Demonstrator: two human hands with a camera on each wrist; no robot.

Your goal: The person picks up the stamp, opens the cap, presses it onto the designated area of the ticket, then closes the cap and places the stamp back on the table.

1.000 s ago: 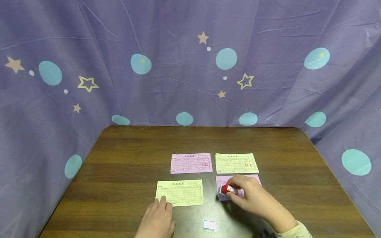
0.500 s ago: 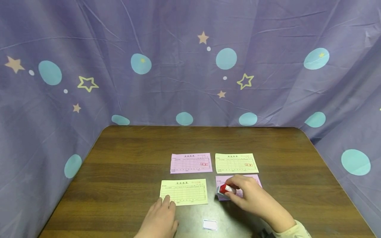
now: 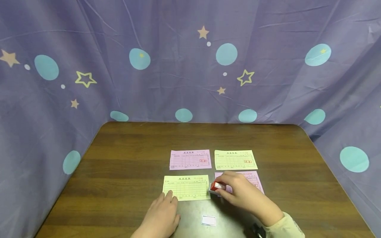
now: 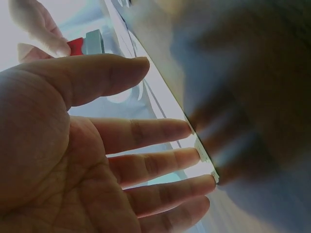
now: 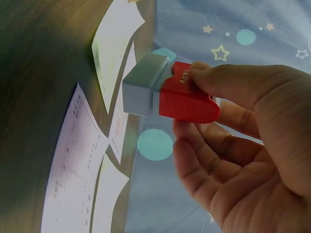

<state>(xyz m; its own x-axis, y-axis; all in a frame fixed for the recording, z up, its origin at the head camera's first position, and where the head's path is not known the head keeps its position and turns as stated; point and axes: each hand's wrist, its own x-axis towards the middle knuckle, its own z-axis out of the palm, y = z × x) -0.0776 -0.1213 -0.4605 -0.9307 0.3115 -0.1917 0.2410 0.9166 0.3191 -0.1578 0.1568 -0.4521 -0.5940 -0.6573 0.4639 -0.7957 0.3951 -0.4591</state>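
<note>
My right hand (image 3: 242, 193) pinches a red and grey rubber stamp (image 3: 218, 186) between thumb and fingers. In the right wrist view the stamp's grey base (image 5: 143, 87) faces the slips and stands off the paper. In the head view it appears between the near yellow receipt slip (image 3: 187, 186) and the near pink slip (image 3: 258, 181). Red print shows at the pink slip's right, partly behind the hand. The fingertips of my left hand (image 3: 162, 213), fairly straight, rest on the lower left edge of the near yellow slip, which shows no red box.
Behind lie a pink slip (image 3: 190, 159) and a yellow slip (image 3: 235, 160), each with a red boxed mark. A small white rectangular piece (image 3: 208, 220) lies nearer on the brown wooden table (image 3: 119, 158). A patterned purple curtain (image 3: 163, 82) stands behind.
My right hand has carried the stamp left, off the pink slip's middle. The left hand has slid the near yellow slip rightward. The head view has shifted slightly. More of the pink slip's red print shows.
</note>
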